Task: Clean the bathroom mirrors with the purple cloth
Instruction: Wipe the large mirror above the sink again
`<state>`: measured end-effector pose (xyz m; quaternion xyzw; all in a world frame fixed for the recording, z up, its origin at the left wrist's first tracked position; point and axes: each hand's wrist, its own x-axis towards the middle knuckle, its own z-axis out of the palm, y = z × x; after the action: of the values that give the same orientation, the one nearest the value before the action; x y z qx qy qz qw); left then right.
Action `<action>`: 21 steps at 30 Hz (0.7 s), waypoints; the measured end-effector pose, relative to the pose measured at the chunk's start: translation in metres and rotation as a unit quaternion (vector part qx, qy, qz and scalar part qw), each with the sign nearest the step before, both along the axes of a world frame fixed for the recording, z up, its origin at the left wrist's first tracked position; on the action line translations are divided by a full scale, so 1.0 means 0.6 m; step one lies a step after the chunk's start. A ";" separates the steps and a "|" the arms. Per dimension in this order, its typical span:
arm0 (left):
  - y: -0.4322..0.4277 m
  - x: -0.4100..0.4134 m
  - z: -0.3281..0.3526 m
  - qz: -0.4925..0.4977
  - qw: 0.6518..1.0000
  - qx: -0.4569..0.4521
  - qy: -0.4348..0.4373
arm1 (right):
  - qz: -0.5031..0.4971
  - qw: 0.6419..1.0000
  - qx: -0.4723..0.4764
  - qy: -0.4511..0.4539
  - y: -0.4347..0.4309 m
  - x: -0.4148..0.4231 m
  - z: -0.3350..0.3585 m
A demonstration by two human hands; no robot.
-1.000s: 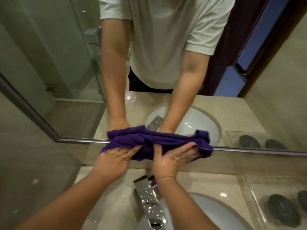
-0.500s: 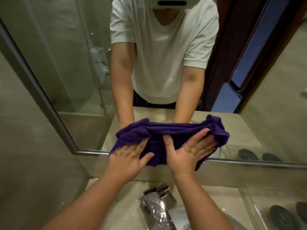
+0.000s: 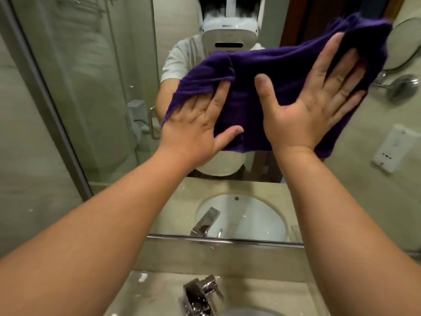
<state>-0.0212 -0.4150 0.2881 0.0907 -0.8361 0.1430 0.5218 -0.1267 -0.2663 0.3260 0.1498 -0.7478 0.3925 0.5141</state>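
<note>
Purple terry cloth (image 3: 273,92), spread on the metal-edged wall mirror (image 3: 109,110), covering the reflected torso. Left hand (image 3: 196,131) and right hand (image 3: 312,103): both flat, fingers straight, pressing the cloth. Below: square chrome faucet (image 3: 200,293) on beige stone table (image 3: 145,295).

One left hand (image 3: 196,131), one right hand (image 3: 305,108), one purple cloth (image 3: 273,69), one mirror (image 3: 91,76), one faucet (image 3: 200,293).

We found a pale, glossy stone counter (image 3: 145,295) carrying a chrome tap (image 3: 201,293) near its middle and a small white speck (image 3: 142,277) toward the left.
</note>
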 end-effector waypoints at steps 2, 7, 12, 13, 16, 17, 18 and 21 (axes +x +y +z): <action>-0.002 0.000 -0.009 0.007 1.000 0.002 0.011 | 0.001 1.000 0.008 -0.001 -0.002 0.001 -0.012; -0.014 0.018 -0.107 0.019 1.000 -0.005 0.014 | 0.009 0.999 0.024 -0.037 -0.023 0.016 -0.132; -0.037 0.061 -0.303 0.023 0.996 0.024 -0.083 | 0.051 0.977 0.067 -0.195 -0.040 0.064 -0.348; -0.037 0.069 -0.341 0.016 0.993 0.045 -0.111 | 0.058 0.968 0.070 -0.236 -0.042 0.075 -0.390; -0.025 0.083 -0.437 -0.023 0.977 0.106 -0.182 | 0.070 0.938 0.065 -0.333 -0.038 0.097 -0.496; -0.018 0.085 -0.459 -0.031 0.972 0.115 -0.201 | 0.072 0.934 0.065 -0.343 -0.032 0.100 -0.520; -0.012 0.085 -0.476 -0.033 0.968 0.122 -0.217 | 0.076 0.933 0.070 -0.345 -0.025 0.101 -0.538; -0.003 0.080 -0.494 -0.033 0.957 0.141 -0.251 | 0.103 0.937 0.082 -0.323 -0.004 0.101 -0.552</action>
<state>0.0269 -0.4167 -0.0083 0.0967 -0.9544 0.0242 0.2815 -0.0662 -0.2687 -0.0052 0.1327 -0.8839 0.4075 0.1874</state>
